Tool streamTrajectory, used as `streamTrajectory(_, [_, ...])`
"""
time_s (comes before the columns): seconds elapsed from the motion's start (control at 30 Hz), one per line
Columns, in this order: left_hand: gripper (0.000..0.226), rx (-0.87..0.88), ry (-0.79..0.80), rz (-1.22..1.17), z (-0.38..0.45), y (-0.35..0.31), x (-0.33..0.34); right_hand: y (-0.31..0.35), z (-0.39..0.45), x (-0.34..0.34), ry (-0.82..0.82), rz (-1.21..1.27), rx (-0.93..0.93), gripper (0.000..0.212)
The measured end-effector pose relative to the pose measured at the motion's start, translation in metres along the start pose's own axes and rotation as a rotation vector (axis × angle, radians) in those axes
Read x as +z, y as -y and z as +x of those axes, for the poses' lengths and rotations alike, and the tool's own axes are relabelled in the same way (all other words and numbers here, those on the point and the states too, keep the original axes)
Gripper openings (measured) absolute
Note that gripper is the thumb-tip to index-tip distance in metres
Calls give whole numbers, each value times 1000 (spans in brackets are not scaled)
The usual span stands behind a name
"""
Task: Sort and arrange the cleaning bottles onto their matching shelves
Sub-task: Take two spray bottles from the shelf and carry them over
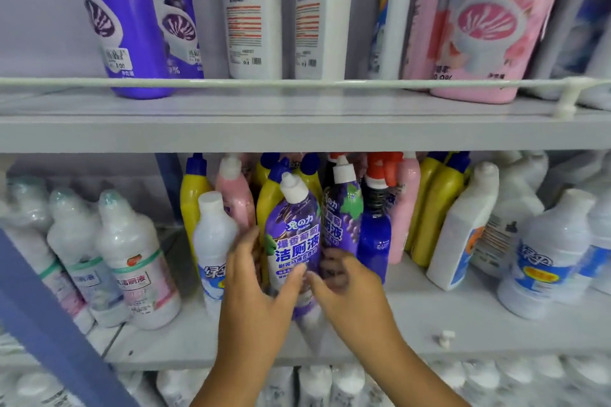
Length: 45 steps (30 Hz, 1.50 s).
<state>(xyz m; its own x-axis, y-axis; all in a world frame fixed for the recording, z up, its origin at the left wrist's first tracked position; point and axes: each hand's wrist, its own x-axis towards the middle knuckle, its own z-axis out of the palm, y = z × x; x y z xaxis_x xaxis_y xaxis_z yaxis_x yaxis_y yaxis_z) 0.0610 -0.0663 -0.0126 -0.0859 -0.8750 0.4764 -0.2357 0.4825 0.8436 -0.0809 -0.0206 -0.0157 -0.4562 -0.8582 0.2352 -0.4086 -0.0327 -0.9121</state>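
Two bare hands meet around a purple-labelled toilet-cleaner bottle with a white cap (pixel 294 241) that stands upright near the front of the grey middle shelf (pixel 429 334). The left hand (pixel 254 287) curls its fingers round the bottle's left side, thumb across the label. The right hand (pixel 344 281) has curled fingers at the bottle's lower right; motion blur makes it hard to tell whether they grip this bottle or only touch it. Just behind to the right stand a second purple bottle (pixel 342 208) and a deep blue spray bottle (pixel 375 238). A white bottle with a blue label (pixel 213 241) stands just left of the left hand. Yellow bottles with blue caps (pixel 436 205) crowd the back. On the upper shelf (pixel 297 132) stand a tall purple bottle (pixel 132 20) and a pink one (pixel 489 20).
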Motion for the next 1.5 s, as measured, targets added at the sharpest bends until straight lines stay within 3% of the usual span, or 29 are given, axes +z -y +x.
streamTrajectory(0.07, [77,-106,51,21,3,6,12,3,3,-27,-169,11,-39,26])
streamTrajectory(0.13, [68,-156,33,50,3,8,21,7,16,-47,-291,-9,-105,28])
streamTrajectory(0.27, [57,-213,-40,72,-5,7,25,9,47,-39,-193,-129,-102,52])
streamTrajectory(0.4, [58,-235,-63,74,-7,6,24,12,56,-17,-172,-239,-91,47])
streamTrajectory(0.5, [61,-226,-70,80,-7,8,25,12,50,-24,-184,-101,-98,37])
streamTrajectory(0.73, [60,-181,-80,61,-4,13,32,22,13,-97,-190,173,-102,36])
streamTrajectory(0.9, [53,-128,-100,38,-3,20,36,15,2,-153,-282,122,-103,38])
streamTrajectory(0.97, [60,-126,-138,52,-10,16,39,7,3,-169,-356,122,-75,38])
streamTrajectory(1.03, [72,-16,-246,137,-21,10,44,-5,6,-180,-427,122,-33,35])
streamTrajectory(1.1, [65,202,-328,262,-33,-2,51,-20,7,-186,-473,119,8,33])
streamTrajectory(1.2, [44,370,-175,233,-40,-17,70,-35,8,-186,-500,71,29,30])
streamTrajectory(1.27, [42,300,-35,263,-36,-19,88,-39,8,-184,-495,12,17,32])
streamTrajectory(1.37, [70,-17,141,187,-24,-19,118,-41,8,-184,-478,-57,-9,38])
streamTrajectory(1.5, [105,-137,119,171,-3,-24,156,-47,7,-186,-454,-76,2,38])
